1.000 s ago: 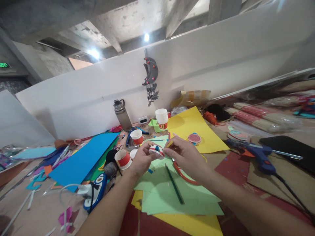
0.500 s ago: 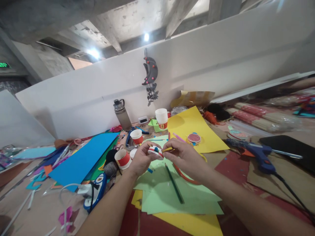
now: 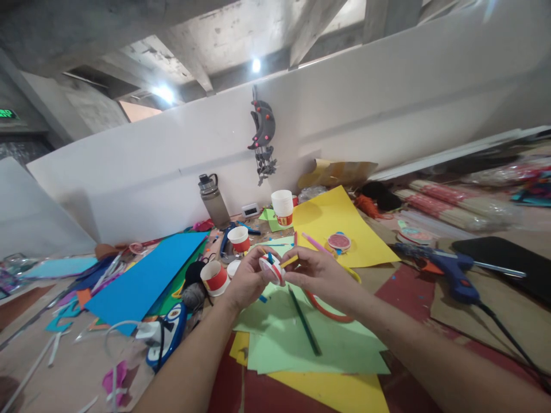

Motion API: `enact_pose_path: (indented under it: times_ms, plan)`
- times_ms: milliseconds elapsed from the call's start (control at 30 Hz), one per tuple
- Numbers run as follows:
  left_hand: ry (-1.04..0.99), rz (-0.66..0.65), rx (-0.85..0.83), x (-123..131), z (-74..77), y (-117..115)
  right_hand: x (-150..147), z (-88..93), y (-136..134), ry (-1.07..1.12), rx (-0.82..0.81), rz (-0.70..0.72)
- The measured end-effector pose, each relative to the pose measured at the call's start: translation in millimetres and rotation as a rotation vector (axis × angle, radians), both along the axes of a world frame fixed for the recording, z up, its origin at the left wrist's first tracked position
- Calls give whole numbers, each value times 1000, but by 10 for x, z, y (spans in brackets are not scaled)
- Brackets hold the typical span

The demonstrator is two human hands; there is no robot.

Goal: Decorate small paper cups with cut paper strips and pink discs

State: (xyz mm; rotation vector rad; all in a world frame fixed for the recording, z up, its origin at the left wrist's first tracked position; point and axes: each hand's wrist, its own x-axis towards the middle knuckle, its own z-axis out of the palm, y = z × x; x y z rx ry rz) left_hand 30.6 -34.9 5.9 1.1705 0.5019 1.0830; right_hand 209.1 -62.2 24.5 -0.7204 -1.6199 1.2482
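I see the left hand (image 3: 246,279) with fingers closed on a red-and-white disc (image 3: 270,269); at its three o'clock, the right hand (image 3: 321,273) pinches a yellow strip (image 3: 290,261). Toward five o'clock lies a green pencil (image 3: 305,324).

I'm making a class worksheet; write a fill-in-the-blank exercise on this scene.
The left hand holds a round piece; the ____ hand holds a slim yellow piece.
The glue gun has a ____ body.
The dark pencil lies on pale ____ paper.
The hanging ornament resembles a crescent ____.

Missing words: right; blue; green; moon.
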Motion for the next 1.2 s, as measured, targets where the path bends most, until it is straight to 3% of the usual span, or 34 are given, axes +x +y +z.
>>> enact_pose_path:
  times_ms: [200, 467, 1000, 1200]
  plan:
    - [-84, -62, -102, -20, -59, 7, -47, -33, -43, 10, 139, -19]
    - [-148, -31, -335, -2, -56, -10, -102, 6, -155, -103, 361, -45]
    - [-166, 8, -361, 53, -31, -17, -98, -10, -158, -122, 396, -100]
    - [-223, -59, -392, 83, 18, -41, -156, -54, -104, -14, 227, -159]
